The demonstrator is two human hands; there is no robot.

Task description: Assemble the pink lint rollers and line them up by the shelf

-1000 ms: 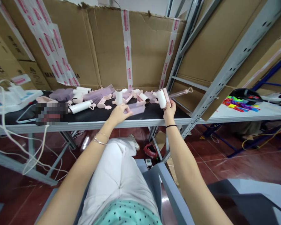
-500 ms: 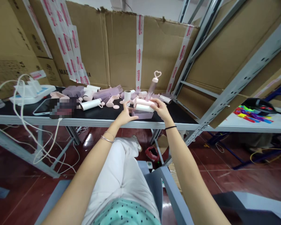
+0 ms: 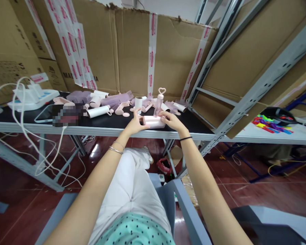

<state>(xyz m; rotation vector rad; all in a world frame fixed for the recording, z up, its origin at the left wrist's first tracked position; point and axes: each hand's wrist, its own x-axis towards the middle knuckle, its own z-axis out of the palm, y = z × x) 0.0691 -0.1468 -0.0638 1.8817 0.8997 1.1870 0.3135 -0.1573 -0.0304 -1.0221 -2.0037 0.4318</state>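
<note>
A pale pink-and-white part like two cylinders side by side (image 3: 153, 121) lies at the front of the black tabletop, between my hands. My left hand (image 3: 135, 124) grips its left end, the thumb along the front. My right hand (image 3: 172, 121) is closed on its right end, with fingertips on top. A clear pinkish tube with a heart-shaped loop handle (image 3: 158, 103) stands up just behind the part; whether they join is hidden. Beyond my left fingers a white tube (image 3: 138, 103) stands upright. The lilac tray-like piece is now mostly hidden by the pink-and-white part.
Loose lilac casings (image 3: 117, 99), white tubes (image 3: 98, 111) and pink curved handles (image 3: 121, 108) litter the tabletop. To the left lie a phone (image 3: 44, 114), cables and a power strip (image 3: 35, 100). Cardboard (image 3: 132, 51) walls the back; a metal rack post (image 3: 234, 102) stands right.
My right hand has lowered the pink-and-white part onto the lilac piece between my hands. The heart-handled tube appears lower and farther left. My left hand has barely moved.
</note>
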